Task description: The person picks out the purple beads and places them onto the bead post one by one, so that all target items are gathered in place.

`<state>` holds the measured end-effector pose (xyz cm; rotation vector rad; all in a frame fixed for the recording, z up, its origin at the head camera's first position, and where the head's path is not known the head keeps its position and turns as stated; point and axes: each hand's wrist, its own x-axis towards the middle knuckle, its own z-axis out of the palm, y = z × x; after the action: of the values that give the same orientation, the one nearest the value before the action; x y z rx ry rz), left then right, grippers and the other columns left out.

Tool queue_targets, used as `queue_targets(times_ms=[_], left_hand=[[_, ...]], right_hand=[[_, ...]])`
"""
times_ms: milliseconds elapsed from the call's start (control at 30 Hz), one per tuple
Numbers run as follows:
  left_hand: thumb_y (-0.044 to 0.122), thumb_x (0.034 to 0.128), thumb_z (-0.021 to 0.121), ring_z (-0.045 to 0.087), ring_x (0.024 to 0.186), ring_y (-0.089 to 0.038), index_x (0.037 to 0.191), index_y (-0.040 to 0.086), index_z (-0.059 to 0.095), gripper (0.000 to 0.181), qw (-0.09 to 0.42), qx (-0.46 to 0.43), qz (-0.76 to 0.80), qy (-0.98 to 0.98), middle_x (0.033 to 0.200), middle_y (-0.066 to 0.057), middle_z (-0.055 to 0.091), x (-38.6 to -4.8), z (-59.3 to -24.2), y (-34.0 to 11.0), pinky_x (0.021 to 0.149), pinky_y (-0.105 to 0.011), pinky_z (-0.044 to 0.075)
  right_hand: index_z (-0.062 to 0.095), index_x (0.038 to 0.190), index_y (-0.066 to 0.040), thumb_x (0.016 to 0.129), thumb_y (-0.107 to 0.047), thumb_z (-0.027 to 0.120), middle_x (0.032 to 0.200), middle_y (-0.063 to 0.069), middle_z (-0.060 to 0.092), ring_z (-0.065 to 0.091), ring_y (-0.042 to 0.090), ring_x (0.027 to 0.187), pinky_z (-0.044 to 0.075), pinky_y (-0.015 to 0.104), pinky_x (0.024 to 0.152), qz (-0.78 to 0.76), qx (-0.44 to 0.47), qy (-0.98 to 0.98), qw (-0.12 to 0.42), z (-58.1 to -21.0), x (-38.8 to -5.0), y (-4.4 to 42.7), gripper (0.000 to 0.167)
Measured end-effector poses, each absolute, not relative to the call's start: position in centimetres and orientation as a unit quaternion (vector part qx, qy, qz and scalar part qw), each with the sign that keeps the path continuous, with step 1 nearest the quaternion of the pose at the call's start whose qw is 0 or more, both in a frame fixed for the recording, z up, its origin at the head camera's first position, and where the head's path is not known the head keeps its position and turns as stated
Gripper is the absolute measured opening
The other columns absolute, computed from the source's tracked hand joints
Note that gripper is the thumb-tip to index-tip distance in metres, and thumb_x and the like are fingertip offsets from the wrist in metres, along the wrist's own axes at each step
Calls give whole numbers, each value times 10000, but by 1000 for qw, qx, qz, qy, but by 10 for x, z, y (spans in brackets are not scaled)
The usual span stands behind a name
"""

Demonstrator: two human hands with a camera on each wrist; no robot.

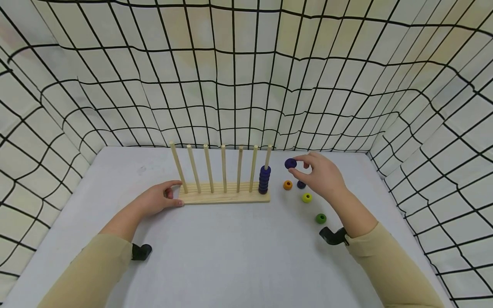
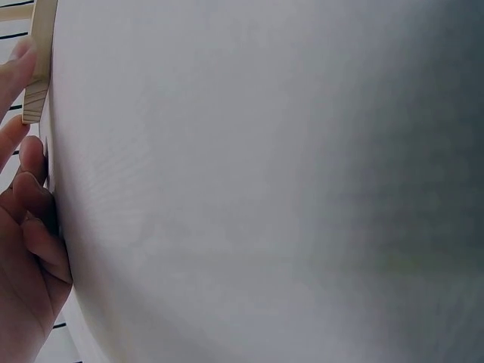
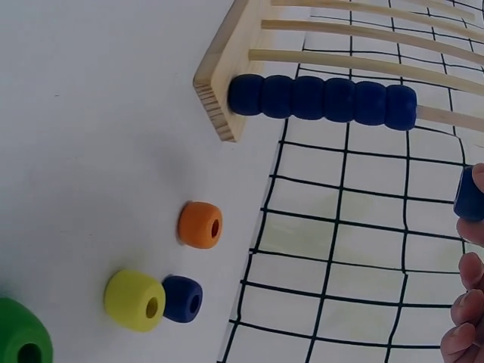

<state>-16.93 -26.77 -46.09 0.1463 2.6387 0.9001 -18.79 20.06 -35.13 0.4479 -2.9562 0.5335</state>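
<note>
A wooden pegboard (image 1: 227, 197) with several upright rods stands at the table's far side. Its rightmost rod carries a stack of dark blue beads (image 1: 264, 179); the other rods are bare. At the board's left end, my left hand (image 1: 155, 199) grips the base between thumb and forefinger, the other fingers curled. My right hand (image 1: 321, 173) pinches a loose dark blue bead (image 3: 470, 195) between thumb and forefinger, in the air to the right of the stacked rod and apart from it.
Below the right hand lie an orange bead (image 1: 287, 185), another blue bead (image 1: 301, 185), a yellow bead (image 1: 307, 197) and a green bead (image 1: 321, 218). White walls with a black grid (image 1: 246, 85) rise behind the white table (image 1: 231, 256) and at its sides.
</note>
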Motion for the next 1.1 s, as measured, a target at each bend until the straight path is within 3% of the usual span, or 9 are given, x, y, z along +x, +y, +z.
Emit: queue_targets(times_ms=[1100], left_hand=[[385,861,774,455,767,-199,1467,43,417,782,171,50,317,931,876,-55,496,-169,-460,-266,692,-356,358]], right_hand=[[668,1287,-165,929,-462,665,967,19,560,481,214,838,408,354,666,220,171,-956,94,-313,-190,171,465]])
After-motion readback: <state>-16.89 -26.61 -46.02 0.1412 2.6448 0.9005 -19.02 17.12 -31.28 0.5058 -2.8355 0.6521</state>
